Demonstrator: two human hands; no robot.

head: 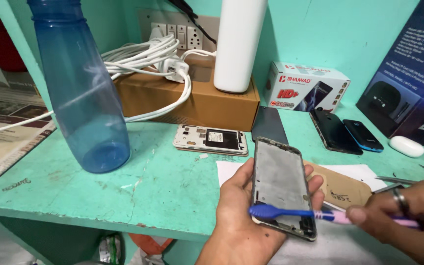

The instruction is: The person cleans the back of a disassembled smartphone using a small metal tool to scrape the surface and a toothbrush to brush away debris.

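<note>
My left hand (pixel 244 216) holds an opened phone frame (pixel 280 184) face up, its grey inner plate showing, just above the green table's front edge. My right hand (pixel 408 218), a ring on one finger, grips a toothbrush (pixel 320 214) with a pink-and-blue handle. The brush's blue head (pixel 263 211) lies across the lower end of the phone frame. A brown leather pad (pixel 344 189) and a white sheet of paper (pixel 364 172) lie under the hands.
A blue plastic bottle (pixel 82 88) stands at the left. Behind it, white cables (pixel 148 56) lie on a cardboard box (pixel 207 100) with a white cylinder (pixel 236 44). An open white phone back (pixel 211 139), several dark phones (pixel 334 130), a phone carton (pixel 305 88) and a white earbud case (pixel 406 145) are on the table (pixel 163 181).
</note>
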